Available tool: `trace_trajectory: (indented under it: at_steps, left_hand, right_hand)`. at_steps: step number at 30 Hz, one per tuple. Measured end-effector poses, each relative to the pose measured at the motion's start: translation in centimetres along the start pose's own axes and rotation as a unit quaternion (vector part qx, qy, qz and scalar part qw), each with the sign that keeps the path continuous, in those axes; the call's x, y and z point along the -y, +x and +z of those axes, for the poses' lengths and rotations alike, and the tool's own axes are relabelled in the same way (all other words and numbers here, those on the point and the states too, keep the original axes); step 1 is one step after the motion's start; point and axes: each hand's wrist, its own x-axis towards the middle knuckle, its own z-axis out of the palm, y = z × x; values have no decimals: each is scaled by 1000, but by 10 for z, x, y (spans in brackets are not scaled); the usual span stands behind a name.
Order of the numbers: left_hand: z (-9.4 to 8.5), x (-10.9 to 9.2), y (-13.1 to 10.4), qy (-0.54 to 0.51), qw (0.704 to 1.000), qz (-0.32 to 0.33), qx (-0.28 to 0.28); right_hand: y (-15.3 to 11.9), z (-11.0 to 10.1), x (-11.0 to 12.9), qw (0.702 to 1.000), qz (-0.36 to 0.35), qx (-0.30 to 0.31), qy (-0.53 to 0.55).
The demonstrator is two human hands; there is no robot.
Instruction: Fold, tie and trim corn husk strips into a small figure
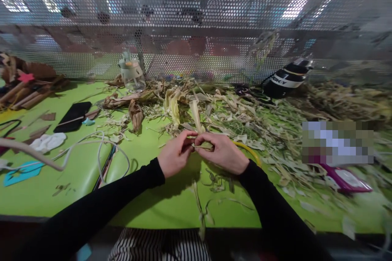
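My left hand (177, 153) and my right hand (223, 151) meet over the green table (137, 200), both with fingers pinched. Between the fingertips runs a thin strip of dried husk (202, 147); its ends are partly hidden by my fingers. Just beyond my hands a pale folded corn husk (196, 115) stands up, and whether it joins the strip I cannot tell. A yellowish husk (172, 108) lies to its left, with a brown dried husk (135, 115) farther left. Long husk strips (200, 208) lie near the table's front edge, below my hands.
Husk shreds (290, 142) spread across the back and right. A clear bottle (133, 75) and a black bottle (286, 79) stand before the perforated metal screen (196, 40). Left are a black phone (72, 116) and a white cable (101, 151); a magenta device (349, 179) lies right.
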Motion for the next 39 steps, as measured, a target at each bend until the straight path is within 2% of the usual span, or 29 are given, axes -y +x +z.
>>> trace_trajectory:
  at_steps: [5,10,13,15,18,21,28,31,36,39]
  left_hand:
    - [0,1,4,-99,993,-69,-16]
    - [0,0,3,-122,990,-77,-11]
    - [-2,-1,4,-135,988,-79,-16]
    - [-4,-1,7,-152,985,-83,-29]
    - [-7,-3,11,-172,979,-94,-50]
    - [-7,-4,11,-175,978,-102,-51]
    - [-4,-1,6,-144,985,-88,-43]
    - [-5,-1,8,-155,982,-96,-53]
    - [-7,-4,10,-179,975,-115,-67]
    - [-5,-6,8,-194,971,-120,-68]
  right_hand:
    - [0,-4,3,1000,-18,12,-13]
    - [-1,-3,6,999,8,14,-28]
    - [-1,-3,5,999,-18,29,-16]
    - [-1,-2,5,1000,-25,9,1]
    - [-1,-2,6,998,-21,-55,10]
    - [0,0,5,994,-51,-96,2]
    - [0,3,4,994,-62,-89,7]
    - [0,1,6,994,-59,-91,17]
    - [0,-2,5,990,-42,-136,7]
    - [1,1,3,991,-64,-118,6]
